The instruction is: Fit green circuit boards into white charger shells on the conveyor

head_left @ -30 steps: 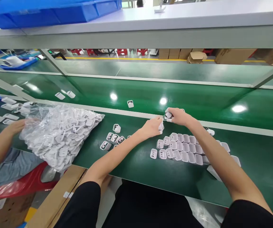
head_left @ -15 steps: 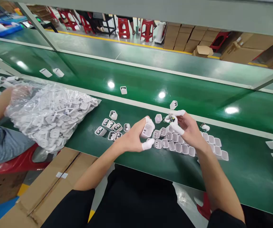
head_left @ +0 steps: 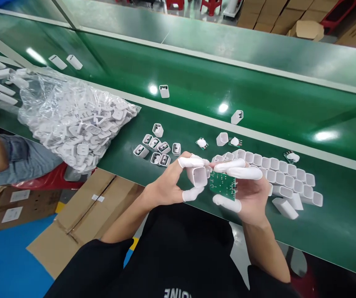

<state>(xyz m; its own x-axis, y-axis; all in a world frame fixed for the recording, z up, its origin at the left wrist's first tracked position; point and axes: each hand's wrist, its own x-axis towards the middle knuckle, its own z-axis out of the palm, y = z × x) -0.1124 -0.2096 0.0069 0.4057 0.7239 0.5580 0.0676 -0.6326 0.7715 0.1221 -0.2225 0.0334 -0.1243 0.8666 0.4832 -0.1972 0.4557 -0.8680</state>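
So, the left hand point(head_left: 173, 182) pinches a white cup point(head_left: 200, 177) between thumb and fingers, and the right hand point(head_left: 254, 194) pinches a green board point(head_left: 223, 187) the same way. Both things are up near the front edge of the bench point(head_left: 184, 128). The board is just right of the cup, whose open end turns partly toward it.

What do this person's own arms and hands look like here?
The black sleeves are short, leaving the forearms bare. The left hand and right hand each wear white finger covers on the thumb and at least one finger, rather than full gloves.
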